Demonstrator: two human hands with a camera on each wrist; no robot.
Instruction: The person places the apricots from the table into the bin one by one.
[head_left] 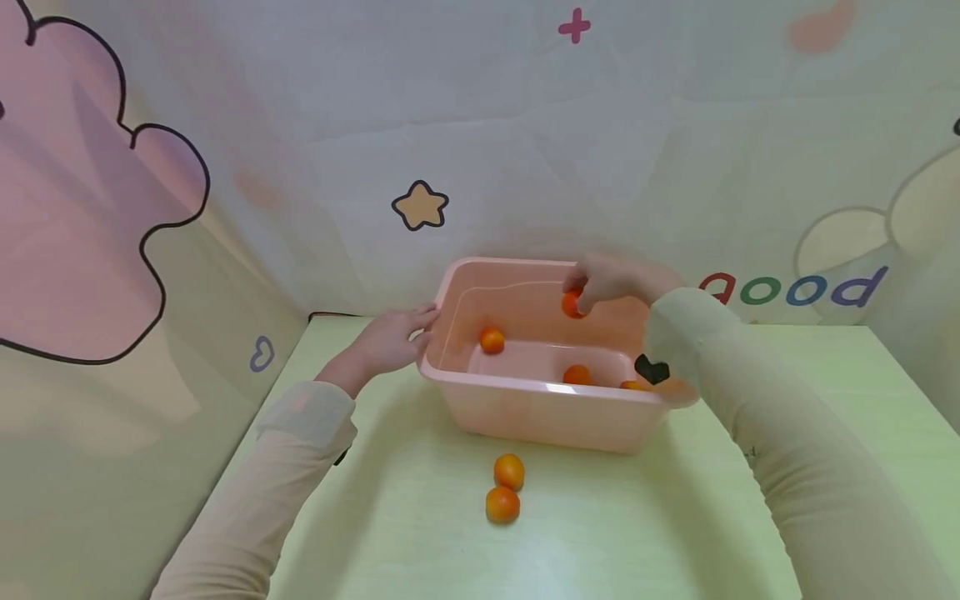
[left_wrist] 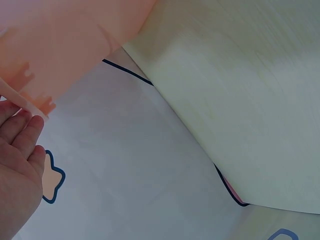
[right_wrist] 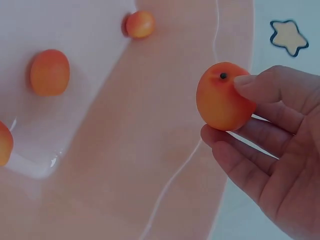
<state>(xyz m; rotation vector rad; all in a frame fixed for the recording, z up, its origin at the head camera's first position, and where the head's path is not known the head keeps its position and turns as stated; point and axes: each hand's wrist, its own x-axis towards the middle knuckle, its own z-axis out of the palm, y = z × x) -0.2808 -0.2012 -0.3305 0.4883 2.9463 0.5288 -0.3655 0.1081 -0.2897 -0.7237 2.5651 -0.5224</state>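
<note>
My right hand (head_left: pixel 611 279) pinches a small orange-red fruit (right_wrist: pixel 222 97) between thumb and fingers, over the far right part of a pink plastic basin (head_left: pixel 555 412). A small dark stem spot shows on this fruit. Inside the basin lie a fruit at the left (head_left: pixel 491 340), another to the right (head_left: pixel 577 375) and a third by the right end (head_left: pixel 633 386), partly hidden by the near wall. My left hand (head_left: pixel 390 340) touches the basin's left rim with fairly straight fingers (left_wrist: pixel 27 135); its thumb is out of sight in the left wrist view.
Two more orange fruits (head_left: pixel 509 472) (head_left: pixel 502 505) lie touching each other on the pale green table (head_left: pixel 405 533), in front of the basin. A printed cloth backdrop (head_left: pixel 525 167) stands close behind the basin, and another printed side (head_left: pixel 187 450) borders the table at left.
</note>
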